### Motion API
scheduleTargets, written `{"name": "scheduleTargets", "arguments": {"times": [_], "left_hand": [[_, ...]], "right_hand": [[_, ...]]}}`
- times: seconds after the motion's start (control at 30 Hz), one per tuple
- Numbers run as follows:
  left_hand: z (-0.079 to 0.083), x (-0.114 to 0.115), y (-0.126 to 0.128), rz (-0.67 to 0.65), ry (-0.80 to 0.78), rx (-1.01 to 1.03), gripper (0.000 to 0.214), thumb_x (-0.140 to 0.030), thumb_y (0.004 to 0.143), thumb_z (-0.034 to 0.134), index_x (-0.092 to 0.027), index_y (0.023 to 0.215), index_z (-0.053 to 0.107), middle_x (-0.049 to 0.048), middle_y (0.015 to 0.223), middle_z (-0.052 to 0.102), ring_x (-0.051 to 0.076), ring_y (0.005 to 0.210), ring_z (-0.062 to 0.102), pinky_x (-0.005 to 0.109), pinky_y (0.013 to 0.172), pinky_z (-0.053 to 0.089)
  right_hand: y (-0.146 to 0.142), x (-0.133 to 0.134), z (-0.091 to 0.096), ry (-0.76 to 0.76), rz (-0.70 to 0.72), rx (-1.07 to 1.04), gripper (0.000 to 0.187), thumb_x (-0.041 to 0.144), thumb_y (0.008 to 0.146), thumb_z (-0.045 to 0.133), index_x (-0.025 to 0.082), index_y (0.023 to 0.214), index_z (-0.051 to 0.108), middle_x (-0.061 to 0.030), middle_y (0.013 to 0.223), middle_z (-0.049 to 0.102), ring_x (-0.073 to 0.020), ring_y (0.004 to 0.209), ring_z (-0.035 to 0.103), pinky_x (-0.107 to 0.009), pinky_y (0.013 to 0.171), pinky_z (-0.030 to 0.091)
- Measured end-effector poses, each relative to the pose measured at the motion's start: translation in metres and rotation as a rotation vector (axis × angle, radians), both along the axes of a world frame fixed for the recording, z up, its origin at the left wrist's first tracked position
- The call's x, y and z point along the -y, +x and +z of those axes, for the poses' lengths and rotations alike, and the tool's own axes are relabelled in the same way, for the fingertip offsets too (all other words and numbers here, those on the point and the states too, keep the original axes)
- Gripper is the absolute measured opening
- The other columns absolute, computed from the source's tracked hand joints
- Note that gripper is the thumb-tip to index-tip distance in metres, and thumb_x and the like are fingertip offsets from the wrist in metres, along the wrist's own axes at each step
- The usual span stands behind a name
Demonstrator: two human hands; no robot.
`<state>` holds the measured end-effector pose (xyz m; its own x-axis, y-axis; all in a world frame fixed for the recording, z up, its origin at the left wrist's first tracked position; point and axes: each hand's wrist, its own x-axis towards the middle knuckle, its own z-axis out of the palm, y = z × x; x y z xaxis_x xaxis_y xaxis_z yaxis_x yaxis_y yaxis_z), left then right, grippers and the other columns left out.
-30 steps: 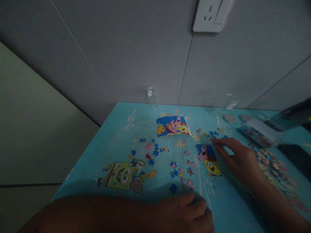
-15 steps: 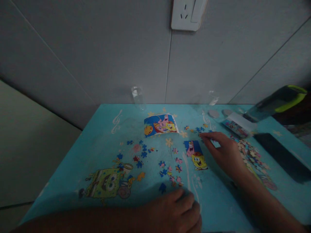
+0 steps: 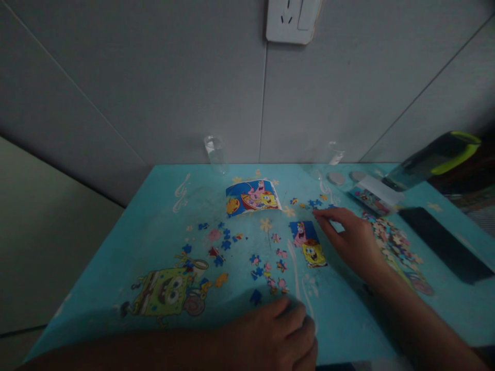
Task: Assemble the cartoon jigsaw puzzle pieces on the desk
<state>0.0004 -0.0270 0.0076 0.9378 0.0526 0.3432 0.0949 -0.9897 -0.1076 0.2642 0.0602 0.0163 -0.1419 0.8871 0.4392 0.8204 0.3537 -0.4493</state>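
Observation:
My right hand (image 3: 350, 237) rests on the blue table (image 3: 154, 226) with its fingers stretched out, fingertips touching the top right edge of a small joined puzzle section (image 3: 308, 244) with cartoon figures. My left hand (image 3: 280, 335) lies at the near edge, fingers curled loosely on the tabletop, with nothing visible in it. Several loose puzzle pieces (image 3: 266, 263) are scattered between the two hands. A larger picture card (image 3: 251, 196) lies farther back.
A heap of loose pieces (image 3: 394, 245) lies right of my right hand. A dark flat object (image 3: 441, 242), a small bag (image 3: 373, 196), two round lids (image 3: 337, 178) and a green-edged dark item (image 3: 433, 159) sit at the right. Clear tubes (image 3: 214, 152) stand by the wall.
The view has shifted right and slightly up. My right hand has stayed at the puzzle section's top edge; my left hand has barely moved.

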Motion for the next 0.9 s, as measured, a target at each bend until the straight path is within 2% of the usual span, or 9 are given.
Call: {"name": "scheduleTargets", "arguments": {"times": [0.4,0.8,0.9], "left_hand": [[-0.001,0.001,0.002,0.017,-0.006,0.011,0.023,-0.030,0.101,0.060,-0.014,0.116,0.069,0.0109,0.116,0.070,0.023,0.104,0.066,0.039,0.089,0.055],[-0.003,-0.001,0.002,0.013,-0.019,0.011,0.023,-0.028,0.103,0.054,-0.015,0.114,0.070,0.0092,0.114,0.070,0.023,0.105,0.064,0.037,0.090,0.056],[-0.004,0.000,0.002,0.006,-0.022,0.017,0.022,-0.027,0.102,0.056,-0.015,0.114,0.070,0.0095,0.112,0.070,0.022,0.103,0.065,0.038,0.089,0.056]], "right_hand": [[-0.001,0.001,-0.003,-0.012,0.016,-0.006,0.019,0.027,0.099,0.059,0.023,0.111,0.074,-0.0058,0.106,0.076,-0.0235,0.098,0.071,-0.040,0.090,0.056],[-0.008,0.003,-0.005,-0.071,0.090,-0.001,0.020,0.027,0.100,0.057,0.023,0.111,0.073,-0.0066,0.101,0.075,-0.0240,0.095,0.070,-0.043,0.088,0.056],[-0.018,0.006,-0.009,-0.067,0.157,0.014,0.020,0.024,0.099,0.057,0.022,0.111,0.073,-0.0087,0.106,0.073,-0.0250,0.100,0.067,-0.045,0.092,0.055]]}}
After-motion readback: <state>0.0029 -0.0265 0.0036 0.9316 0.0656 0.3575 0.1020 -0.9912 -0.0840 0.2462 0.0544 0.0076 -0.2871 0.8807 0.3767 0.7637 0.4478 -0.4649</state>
